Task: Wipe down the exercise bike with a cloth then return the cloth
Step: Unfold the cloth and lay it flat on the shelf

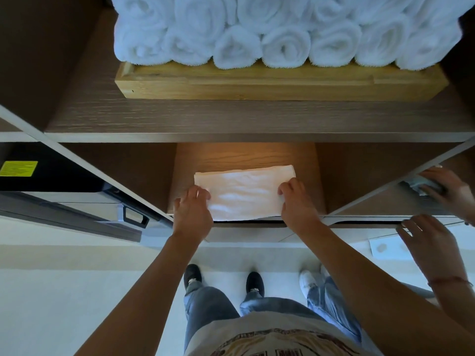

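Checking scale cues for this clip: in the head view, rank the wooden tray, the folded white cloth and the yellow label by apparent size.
1. Wooden tray, largest
2. Folded white cloth
3. Yellow label, smallest

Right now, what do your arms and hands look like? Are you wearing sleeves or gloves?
No gloves and no long sleeves: both arms are bare to the bottom of the picture. The left hand and right hand show no rings, watch or bracelet. Fingers are bare too.
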A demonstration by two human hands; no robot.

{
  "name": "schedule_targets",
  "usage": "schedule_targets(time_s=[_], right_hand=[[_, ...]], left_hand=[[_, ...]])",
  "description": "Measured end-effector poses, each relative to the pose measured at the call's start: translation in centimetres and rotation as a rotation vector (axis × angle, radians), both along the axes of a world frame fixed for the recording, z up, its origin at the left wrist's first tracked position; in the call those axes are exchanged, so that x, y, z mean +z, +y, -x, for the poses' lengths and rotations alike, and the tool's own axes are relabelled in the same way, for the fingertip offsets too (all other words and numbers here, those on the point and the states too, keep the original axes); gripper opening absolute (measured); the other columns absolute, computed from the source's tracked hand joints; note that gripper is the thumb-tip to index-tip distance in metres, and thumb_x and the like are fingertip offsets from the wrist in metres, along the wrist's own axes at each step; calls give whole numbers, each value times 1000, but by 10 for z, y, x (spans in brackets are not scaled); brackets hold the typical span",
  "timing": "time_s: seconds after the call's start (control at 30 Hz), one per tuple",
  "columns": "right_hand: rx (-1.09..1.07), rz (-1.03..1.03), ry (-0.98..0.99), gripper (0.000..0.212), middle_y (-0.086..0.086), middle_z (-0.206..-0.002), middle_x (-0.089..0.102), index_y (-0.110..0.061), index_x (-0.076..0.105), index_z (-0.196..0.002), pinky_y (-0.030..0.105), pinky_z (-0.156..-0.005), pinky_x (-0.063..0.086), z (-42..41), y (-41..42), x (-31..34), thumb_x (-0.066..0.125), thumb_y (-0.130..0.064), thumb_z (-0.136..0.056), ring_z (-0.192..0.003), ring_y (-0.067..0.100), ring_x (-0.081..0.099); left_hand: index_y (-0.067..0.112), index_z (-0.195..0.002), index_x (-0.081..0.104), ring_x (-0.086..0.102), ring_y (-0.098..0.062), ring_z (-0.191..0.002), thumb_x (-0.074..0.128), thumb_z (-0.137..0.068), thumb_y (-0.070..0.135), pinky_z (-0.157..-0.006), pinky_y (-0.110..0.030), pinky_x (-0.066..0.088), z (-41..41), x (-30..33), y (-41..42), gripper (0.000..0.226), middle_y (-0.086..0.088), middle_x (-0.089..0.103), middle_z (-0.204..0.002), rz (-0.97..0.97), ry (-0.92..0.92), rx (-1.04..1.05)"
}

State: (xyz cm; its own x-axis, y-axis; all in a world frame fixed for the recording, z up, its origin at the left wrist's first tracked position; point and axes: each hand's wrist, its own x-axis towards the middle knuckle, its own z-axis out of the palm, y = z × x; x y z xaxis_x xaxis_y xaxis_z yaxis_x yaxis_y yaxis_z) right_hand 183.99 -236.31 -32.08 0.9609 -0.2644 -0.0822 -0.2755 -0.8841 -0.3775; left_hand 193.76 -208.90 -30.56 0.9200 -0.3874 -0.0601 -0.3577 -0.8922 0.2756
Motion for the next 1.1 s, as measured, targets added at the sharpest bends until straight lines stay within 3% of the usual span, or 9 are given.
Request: schedule_targets(time_s=[0.13,0.3,0.43,0.6,0.77,1.1], right_hand=[[79,-12,-117,41,7,-131,57,-10,65,-128,39,-100,52,-9,19,4,65,3,-89,-119,27,54],[141,-90,-94,42,7,-159,47,-11,55,-148,38,-124,35,-21,36,-5,56,-11,-106,-150,25,38],[177,-48,-95,46,10,-165,40,-9,50,-154,40,-128,29,-22,38,-9,51,-14,-108,-155,26,33],[204,-44,-85,51,11,-172,26,-7,39,-161,42,-131,17,-17,55,-14,44,-17,-111,-161,27,18],[196,-61,-84,51,9,-173,24,-10,37,-162,43,-132,16,-13,53,-15,42,-21,-113,-162,25,14],[110,-23,-25,55,9,-176,13,-9,30,-165,45,-132,8,-10,31,-13,40,-24,-112,-163,25,8]], left_hand=[[13,-132,67,53,-34,-138,67,-94,5,-114,-50,45,11,-1,-10,39,-12,58,-147,117,-49,-197],[20,-162,37,25,-25,-159,47,-111,32,-130,-43,22,-5,-13,-9,53,-7,28,-172,-8,77,-222],[24,-165,30,20,-19,-162,41,-113,29,-130,-43,21,-18,-19,9,54,0,20,-176,-52,59,-243],[14,-164,33,14,-23,-163,52,-101,1,-132,-39,16,-9,-20,8,68,-7,21,-175,5,41,-207],[10,-159,44,27,-27,-160,50,-111,19,-131,-42,23,3,-17,1,50,-10,33,-170,137,63,-257],[22,-160,44,17,-21,-163,48,-111,23,-131,-35,17,-10,-17,5,50,0,27,-173,138,126,-228]])
